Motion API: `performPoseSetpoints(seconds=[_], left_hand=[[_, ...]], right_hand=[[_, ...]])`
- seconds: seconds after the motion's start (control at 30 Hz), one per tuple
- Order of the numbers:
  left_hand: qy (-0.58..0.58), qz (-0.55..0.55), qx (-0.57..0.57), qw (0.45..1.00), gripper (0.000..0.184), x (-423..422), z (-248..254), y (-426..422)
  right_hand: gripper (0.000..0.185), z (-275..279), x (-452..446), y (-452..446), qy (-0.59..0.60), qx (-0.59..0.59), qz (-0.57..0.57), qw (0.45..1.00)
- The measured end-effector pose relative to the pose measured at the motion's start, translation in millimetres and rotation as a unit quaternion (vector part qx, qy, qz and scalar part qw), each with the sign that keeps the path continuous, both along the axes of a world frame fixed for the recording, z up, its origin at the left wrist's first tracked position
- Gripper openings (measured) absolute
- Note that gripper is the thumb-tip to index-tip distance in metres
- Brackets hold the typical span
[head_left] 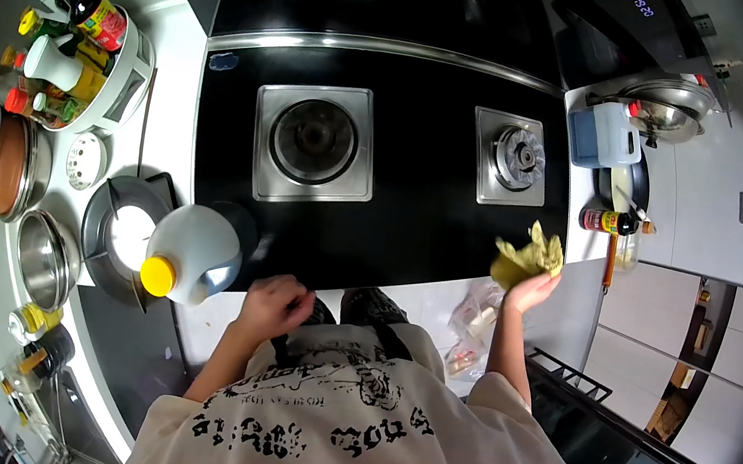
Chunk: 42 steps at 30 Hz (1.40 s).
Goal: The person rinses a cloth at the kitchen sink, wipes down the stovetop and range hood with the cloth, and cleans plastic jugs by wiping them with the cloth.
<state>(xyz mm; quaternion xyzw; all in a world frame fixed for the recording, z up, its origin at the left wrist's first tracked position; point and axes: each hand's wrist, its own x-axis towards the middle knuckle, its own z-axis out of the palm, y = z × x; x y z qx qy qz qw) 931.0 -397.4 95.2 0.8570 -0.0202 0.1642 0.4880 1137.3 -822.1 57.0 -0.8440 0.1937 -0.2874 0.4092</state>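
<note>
My right hand [531, 292] grips a crumpled yellow-green cloth [531, 258] over the front right part of the black stove top [404, 237]. My left hand [276, 304] is closed, its fingers curled, beside the stove's front edge; nothing shows in it. Left of that hand stands a big translucent jug with a yellow cap [203, 250]. A large burner [313, 140] sits left on the stove. To the right is a smaller burner [518, 161] with a crinkled, foil-like piece on it.
At left are a white rack of bottles [124, 85], a white perforated cup [87, 161], a dark pan [103, 230] and metal bowls [45, 260]. At right stand a blue-white jug [605, 135], a sauce bottle [608, 221] and a metal wok [667, 118]. Plastic bags [473, 324] hang below.
</note>
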Motion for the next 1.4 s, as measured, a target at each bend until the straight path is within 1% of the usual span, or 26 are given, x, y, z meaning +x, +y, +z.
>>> performPoseSetpoints(seconds=[0.03, 0.1, 0.13, 0.17, 0.2, 0.23, 0.27, 0.33, 0.4, 0.5, 0.6, 0.63, 0.73, 0.8, 0.9, 0.97, 1.1, 1.13, 1.17, 1.2, 1.23, 1.27, 1.3, 1.33, 1.37, 1.4], left_hand=[[-0.002, -0.011, 0.005, 1.000, 0.019, 4.5, 2.3, -1.7], [0.005, -0.023, -0.012, 1.000, 0.018, 13.2, 0.6, -0.9], [0.024, -0.014, -0.026, 0.999, 0.018, 16.2, 1.9, -0.4], [0.042, -0.004, -0.040, 0.998, 0.018, 19.3, 5.2, 0.9], [0.060, 0.005, -0.053, 0.997, 0.018, 22.2, 6.4, 1.8], [0.057, 0.008, -0.045, 0.997, 0.019, 24.9, 4.4, 2.5], [0.056, 0.011, -0.038, 0.998, 0.019, 25.6, 2.6, 3.0], [0.055, 0.018, -0.032, 0.998, 0.020, 26.1, -0.3, 1.8], [0.055, 0.027, -0.033, 0.998, 0.020, 25.5, -1.9, -2.4], [0.042, 0.038, -0.036, 0.998, 0.021, 26.8, -9.0, -15.5], [0.066, 0.035, -0.030, 0.997, 0.022, 34.9, -2.2, -32.6], [0.065, 0.033, -0.031, 0.997, 0.022, 38.3, 0.2, -38.0], [0.058, 0.029, -0.049, 0.997, 0.022, 47.5, -1.7, -57.6], [0.051, 0.025, -0.035, 0.998, 0.022, 53.5, 1.0, -69.1], [0.048, 0.019, -0.009, 0.999, 0.022, 68.3, 5.9, -81.9], [0.049, 0.011, 0.004, 0.999, 0.021, 76.3, 11.1, -89.9], [0.043, -0.001, 0.018, 0.999, 0.018, 94.9, 18.1, -101.6], [0.043, -0.004, 0.021, 0.999, 0.017, 97.6, 18.1, -104.6], [0.056, -0.006, 0.034, 0.998, 0.015, 100.1, 16.5, -106.9], [0.030, -0.010, 0.029, 0.999, 0.018, 104.2, 18.9, -111.1], [0.002, -0.014, 0.024, 1.000, 0.021, 110.8, 21.6, -115.4], [-0.027, -0.019, 0.020, 0.999, 0.024, 117.2, 24.2, -118.8], [-0.023, -0.025, 0.028, 0.999, 0.023, 119.8, 25.4, -121.0], [-0.011, -0.031, 0.040, 0.999, 0.022, 121.4, 27.4, -121.9], [0.000, -0.034, 0.053, 0.998, 0.021, 123.9, 29.5, -121.3], [0.011, -0.037, 0.066, 0.997, 0.019, 127.9, 32.3, -121.6]], right_hand=[[0.043, -4.5, 5.5, 12.4, -0.025, 0.007, 0.015, 1.000], [0.044, 4.4, 14.6, 52.8, -0.010, -0.008, 0.070, 0.997], [0.048, -9.5, 24.0, 58.0, 0.039, -0.122, 0.095, 0.987], [0.057, -14.1, 30.5, 62.9, 0.150, -0.289, 0.170, 0.930], [0.063, -24.0, 34.6, 82.8, 0.080, -0.396, 0.192, 0.894], [0.064, -30.9, 40.2, 100.4, 0.131, -0.437, 0.195, 0.868], [0.066, -52.4, 55.5, 108.3, 0.119, -0.458, 0.205, 0.857], [0.067, -69.0, 84.9, 127.4, 0.164, -0.413, 0.257, 0.858], [0.069, -79.5, 114.9, 147.1, 0.129, -0.391, 0.268, 0.871], [0.073, -83.1, 160.3, 172.6, 0.161, -0.379, 0.261, 0.873], [0.075, -91.7, 202.2, 188.7, 0.117, -0.380, 0.247, 0.884], [0.077, -90.3, 213.0, 188.0, 0.107, -0.370, 0.279, 0.880], [0.077, -73.9, 225.8, 191.9, 0.157, -0.401, 0.295, 0.853], [0.075, -79.8, 221.9, 179.6, 0.146, -0.427, 0.319, 0.833], [0.066, -82.8, 177.4, 155.2, 0.094, -0.397, 0.358, 0.840], [0.065, -67.4, 129.5, 132.9, 0.081, -0.363, 0.384, 0.845], [0.069, -71.6, 42.8, 42.9, 0.153, -0.358, 0.403, 0.828], [0.069, -68.9, 24.4, 13.0, 0.144, -0.352, 0.403, 0.832], [0.071, -71.6, 5.4, -15.9, 0.155, -0.302, 0.361, 0.869], [0.061, -66.6, -10.1, -46.8, 0.188, -0.222, 0.314, 0.904], [0.042, -66.6, -22.6, -84.4, 0.209, 0.069, 0.279, 0.935], [0.028, -66.0, -34.9, -121.4, 0.158, 0.349, 0.178, 0.906], [0.023, -124.4, -53.4, -198.3, 0.078, 0.228, 0.158, 0.957], [0.030, -119.5, -54.9, -225.4, 0.094, 0.051, 0.054, 0.993], [0.037, -110.5, -55.8, -249.4, 0.130, -0.111, -0.078, 0.982], [0.042, -83.6, -45.1, -242.3, 0.094, -0.070, -0.023, 0.993]])
